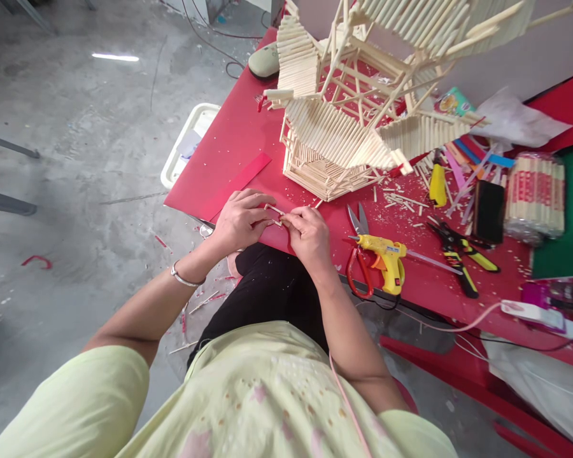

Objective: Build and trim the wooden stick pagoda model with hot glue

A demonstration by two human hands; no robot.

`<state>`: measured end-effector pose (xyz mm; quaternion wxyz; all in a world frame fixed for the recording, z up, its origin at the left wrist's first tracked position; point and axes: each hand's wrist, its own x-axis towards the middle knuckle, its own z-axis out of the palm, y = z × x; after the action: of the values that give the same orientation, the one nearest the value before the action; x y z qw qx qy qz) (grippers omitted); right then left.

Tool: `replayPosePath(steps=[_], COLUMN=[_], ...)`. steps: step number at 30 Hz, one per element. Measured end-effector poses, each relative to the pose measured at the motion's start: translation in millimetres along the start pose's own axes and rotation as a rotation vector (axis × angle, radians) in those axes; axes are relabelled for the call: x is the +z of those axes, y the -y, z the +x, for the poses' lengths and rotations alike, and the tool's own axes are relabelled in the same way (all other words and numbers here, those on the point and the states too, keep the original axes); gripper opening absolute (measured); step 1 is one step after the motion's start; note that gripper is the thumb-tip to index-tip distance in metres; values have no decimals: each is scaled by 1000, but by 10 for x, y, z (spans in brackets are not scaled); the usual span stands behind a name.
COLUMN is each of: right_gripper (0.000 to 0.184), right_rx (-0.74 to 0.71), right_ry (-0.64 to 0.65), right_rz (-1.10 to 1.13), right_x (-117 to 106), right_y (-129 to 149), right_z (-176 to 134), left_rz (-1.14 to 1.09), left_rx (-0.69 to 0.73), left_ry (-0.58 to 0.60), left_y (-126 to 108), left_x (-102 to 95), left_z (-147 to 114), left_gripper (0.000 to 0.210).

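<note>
Between my two hands, at the near edge of the red table (286, 191), is a small frame of thin wooden sticks (273, 208). My left hand (241, 219) has its fingers closed on the frame's left side. Thumb and fingers of my right hand (308, 232) pinch its right end. Just beyond them stands a large pagoda-like model made of wooden sticks (325, 130), with slatted roofs. To the right of my right hand lie red-handled scissors (360, 254) and a yellow glue gun (384, 257) with a glue stick in its back.
Black-and-yellow pliers (458, 254), a yellow cutter (438, 184), a dark phone (488, 212) and a wrapped stick bundle (535, 194) lie at right, among cut stick pieces. A pink cord (477, 323) runs to a power strip (532, 313). A white tray (172, 168) sits beyond the table's left edge.
</note>
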<state>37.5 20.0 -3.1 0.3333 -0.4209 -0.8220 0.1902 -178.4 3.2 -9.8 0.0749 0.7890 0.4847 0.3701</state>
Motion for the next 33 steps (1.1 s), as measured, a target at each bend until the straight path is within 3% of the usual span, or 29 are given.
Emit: replayPosePath(steps=[13, 21, 33], right_gripper=[24, 21, 22], right_rx=[-16, -13, 46], right_ry=[-14, -43, -74], right_rz=[-13, 98, 126], right_x=[-20, -48, -72], right_y=[3, -3, 11], right_z=[1, -11, -11], left_rz=[-47, -106, -138], left_rx=[11, 45, 30], left_ry=[-4, -41, -68], left_y=[10, -1, -16], left_x=[-3, -20, -32], left_z=[1, 16, 13], left_gripper=[16, 14, 26])
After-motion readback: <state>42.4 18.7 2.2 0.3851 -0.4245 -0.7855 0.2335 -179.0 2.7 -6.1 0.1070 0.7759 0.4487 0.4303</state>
